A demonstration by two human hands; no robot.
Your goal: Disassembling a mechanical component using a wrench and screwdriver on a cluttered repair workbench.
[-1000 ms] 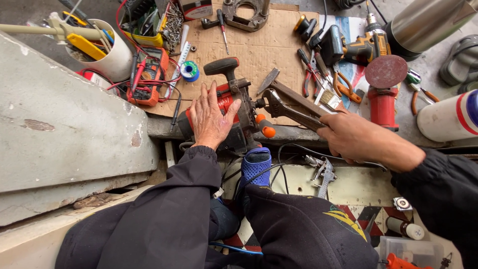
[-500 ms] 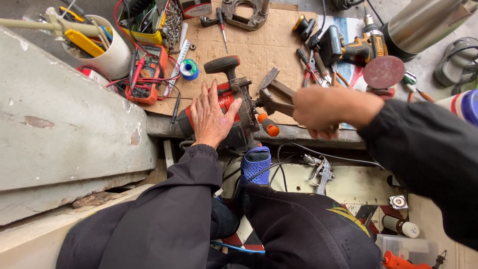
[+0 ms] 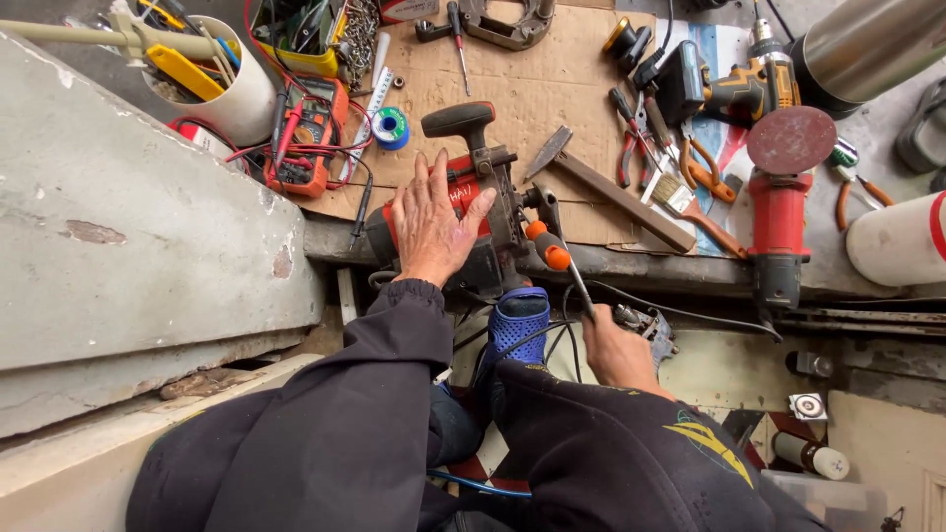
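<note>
Red and black, the power tool (image 3: 473, 212) lay on its side at the near edge of the cardboard-covered worktop (image 3: 512, 69), its black handle pointing to twelve o'clock. It was pressed flat under the left hand (image 3: 431, 222), palm down and fingers spread, so no closed grip was made there. The right hand (image 3: 613, 347), at about five o'clock from the tool, was wrapped tight round the shaft of an orange-handled screwdriver (image 3: 552, 251) whose handle end met the tool's side; the tip was hidden by the hand. For clean work, it was judged that the tool should be kept firmly pinned so that it could not roll, and the screwdriver held in line with its seat. A multimeter (image 3: 310, 138) lay at ten o'clock.
</note>
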